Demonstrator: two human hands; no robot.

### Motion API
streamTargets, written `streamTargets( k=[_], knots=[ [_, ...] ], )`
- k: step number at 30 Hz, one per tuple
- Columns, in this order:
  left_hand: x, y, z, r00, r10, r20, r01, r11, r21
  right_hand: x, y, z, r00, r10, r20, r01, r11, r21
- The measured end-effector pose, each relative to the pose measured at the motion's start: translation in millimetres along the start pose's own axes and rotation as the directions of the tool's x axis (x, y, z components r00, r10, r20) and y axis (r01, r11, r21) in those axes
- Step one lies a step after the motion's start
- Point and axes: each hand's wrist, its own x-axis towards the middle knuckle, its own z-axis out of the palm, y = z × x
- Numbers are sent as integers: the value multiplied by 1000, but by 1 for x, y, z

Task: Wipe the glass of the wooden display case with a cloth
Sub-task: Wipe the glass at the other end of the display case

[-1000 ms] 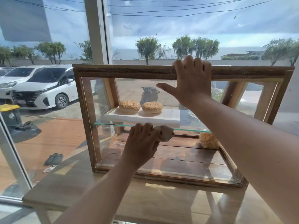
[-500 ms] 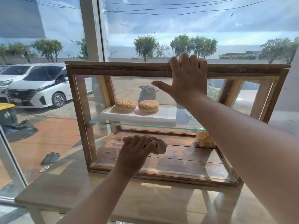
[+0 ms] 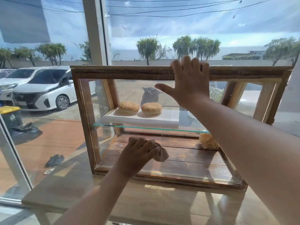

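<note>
The wooden display case [image 3: 123, 73] stands on a light wooden table in front of a big window. My left hand [image 3: 138, 155] presses a bunched brown cloth [image 3: 160, 154] against the lower part of the case's front glass, left of centre. Fingers of my right hand [image 3: 188, 83] hook over the case's top rail, thumb spread against the glass. Inside, two sesame buns [image 3: 140, 108] lie on a white board on a glass shelf [image 3: 146, 128]. A yellowish sponge-like lump [image 3: 208, 141] sits at the lower right, partly hidden by my right arm.
The table [image 3: 146, 202] carries the case, with its edge at the lower left. Directly behind the case is the window pane with a white frame post [image 3: 95, 31]. Outside are parked white cars [image 3: 42, 90], a bin and shoes on a terrace.
My left hand has slid the cloth down the front glass from the glass-shelf height to the lower part. My right hand has stayed on the top rail.
</note>
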Motion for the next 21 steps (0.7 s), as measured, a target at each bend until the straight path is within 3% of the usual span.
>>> streamTargets(
  k=[4,10,14,19,21],
  knots=[
    [47,-19,-14,944,-302,-135,302,953,-19,0,0,1,1000,2,-9,-3,1000,-12],
    [13,-2,11,974,-154,-165,158,987,11,0,-1,-2,1000,8,9,-8,1000,3],
    [-12,21,24,968,-222,-115,226,974,19,-1,0,-1,1000,-2,9,2,1000,-8],
    [15,-7,10,984,-111,-141,123,989,81,-1,-1,1,1000,-9,-21,9,1000,-18],
    [32,-20,1,968,-178,-175,196,977,90,-1,-1,2,999,-9,-36,8,1000,-26]
  ],
)
